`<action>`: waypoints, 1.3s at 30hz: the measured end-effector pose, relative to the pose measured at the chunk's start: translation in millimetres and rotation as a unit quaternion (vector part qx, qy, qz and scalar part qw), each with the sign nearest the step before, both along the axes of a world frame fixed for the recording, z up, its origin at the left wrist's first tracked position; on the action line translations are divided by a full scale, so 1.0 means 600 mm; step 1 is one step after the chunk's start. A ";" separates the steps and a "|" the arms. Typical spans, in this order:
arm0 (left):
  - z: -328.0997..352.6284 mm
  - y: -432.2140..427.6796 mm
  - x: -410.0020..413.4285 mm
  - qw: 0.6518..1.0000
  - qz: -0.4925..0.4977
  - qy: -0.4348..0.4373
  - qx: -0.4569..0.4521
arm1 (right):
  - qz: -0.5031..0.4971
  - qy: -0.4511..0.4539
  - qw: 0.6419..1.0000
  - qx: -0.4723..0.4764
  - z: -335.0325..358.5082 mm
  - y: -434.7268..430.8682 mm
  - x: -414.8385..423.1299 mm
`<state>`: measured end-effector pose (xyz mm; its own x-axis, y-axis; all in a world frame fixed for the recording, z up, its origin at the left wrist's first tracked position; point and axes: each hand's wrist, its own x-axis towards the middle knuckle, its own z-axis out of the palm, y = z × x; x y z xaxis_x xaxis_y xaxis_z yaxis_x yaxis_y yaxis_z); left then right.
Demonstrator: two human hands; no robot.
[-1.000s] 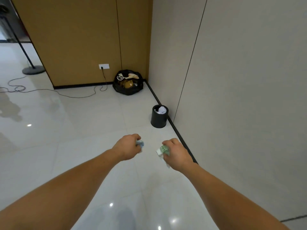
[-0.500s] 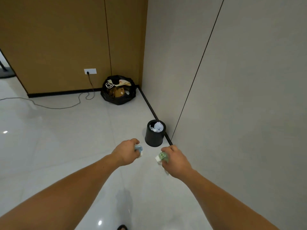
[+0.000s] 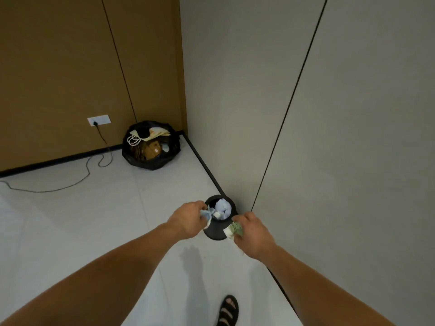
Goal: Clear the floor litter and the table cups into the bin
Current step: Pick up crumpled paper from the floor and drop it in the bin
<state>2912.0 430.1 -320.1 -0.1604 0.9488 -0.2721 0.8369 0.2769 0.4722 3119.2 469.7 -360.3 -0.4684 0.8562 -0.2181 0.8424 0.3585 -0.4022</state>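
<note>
**Both hands loaded, at the bin**

Near edge: one sandalled foot (image 3: 227,310) on the pale tiled floor, toe toward the corner. Both forearms reach forward.

Left hand (image 3: 188,221): fingers curled round a crumpled blue-and-white scrap (image 3: 206,215), held at the left rim of the bin (image 3: 215,232) and partly over its mouth.

Right hand (image 3: 253,231): fingers clenched on a green-and-white wad (image 3: 233,230), near-right of the bin. It looks short of the mouth, though this view cannot settle that.

Bin: small, round, black, upright against the right wall. Crumpled white paper (image 3: 222,208) is heaped fairly high inside.

Judgement: the step in hand is the drop.
- The mouth is narrow and two hands crowd it, so release one at a time, left first.
- Carry the right hand farther in until the wad sits squarely over the opening.
- Let go low, since light paper may bounce off the heap.
- Keep knuckles off the rim, as the bin looks easy to tip.

Far: an open black bag (image 3: 150,158) holding paper and cardboard sits in the corner. A cable (image 3: 70,184) trails left from a wall socket (image 3: 98,120). No table or cups are in view, so I judge that part not yet done.
</note>
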 end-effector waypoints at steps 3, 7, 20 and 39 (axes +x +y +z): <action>-0.001 0.106 -0.022 1.000 0.007 0.004 -0.012 | 0.000 0.000 1.000 -0.006 0.004 0.119 -0.029; -0.008 0.238 -0.051 1.000 0.003 0.003 0.000 | 0.010 -0.005 1.000 0.001 0.005 0.255 -0.060; -0.221 0.600 -0.160 0.985 -0.124 -0.033 -0.116 | -0.111 -0.046 0.987 -0.106 -0.164 0.517 -0.173; -0.904 0.801 -0.186 0.979 -0.132 -0.057 -0.148 | -0.200 -0.028 0.957 -0.210 -0.838 0.756 -0.279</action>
<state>2800.5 910.7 -862.5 0.1267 0.8303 -0.5427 0.8444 0.1969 0.4983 2952.0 923.5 -863.3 -0.0995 0.7960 -0.5970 0.9032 -0.1796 -0.3899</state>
